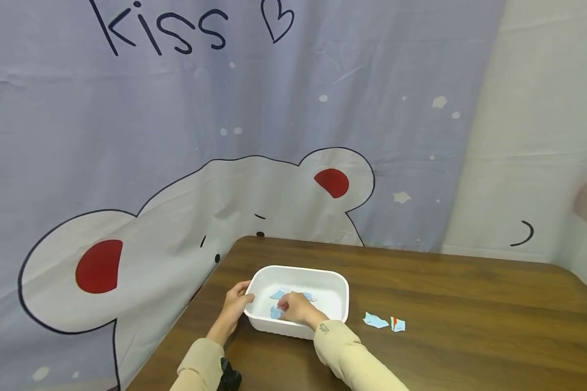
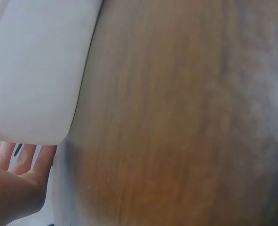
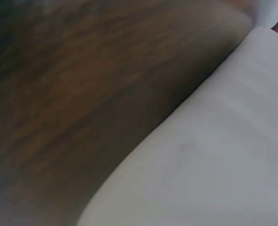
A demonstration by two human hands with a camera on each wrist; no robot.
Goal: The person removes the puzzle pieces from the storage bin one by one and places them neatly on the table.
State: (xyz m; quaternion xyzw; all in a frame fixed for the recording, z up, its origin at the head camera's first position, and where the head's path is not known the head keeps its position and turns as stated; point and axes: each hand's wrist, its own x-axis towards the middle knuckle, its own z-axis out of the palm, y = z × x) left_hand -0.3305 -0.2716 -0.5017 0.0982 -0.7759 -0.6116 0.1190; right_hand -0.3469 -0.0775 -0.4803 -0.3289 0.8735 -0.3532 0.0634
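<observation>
On my feed, the white tub (image 1: 333, 304) sat on the brown wooden table (image 1: 474, 326), toward its left side. Left hand (image 1: 236, 305) gripped the tub's left end: thumb over the rim, fingers against the outside wall, barely open. Right hand (image 1: 299, 308) was down inside the tub with its fingers curled in; I couldn't tell whether they pinched anything.

I counted blue paper scraps (image 1: 275, 313) on the tub floor around the right hand, at least one to its left and others just beyond it; exact number hidden. Two more lay on the table to the right of the tub, apart from it: a pale blue scrap (image 1: 375, 320) and, just right of that, a smaller scrap (image 1: 398, 325) with a red mark.

Both sleeves (image 1: 344, 350) were cream. Behind the table I had a printed curtain (image 1: 274, 98) with "kiss" and a heart. Right wrist view was blurry, mostly tub wall and table.
</observation>
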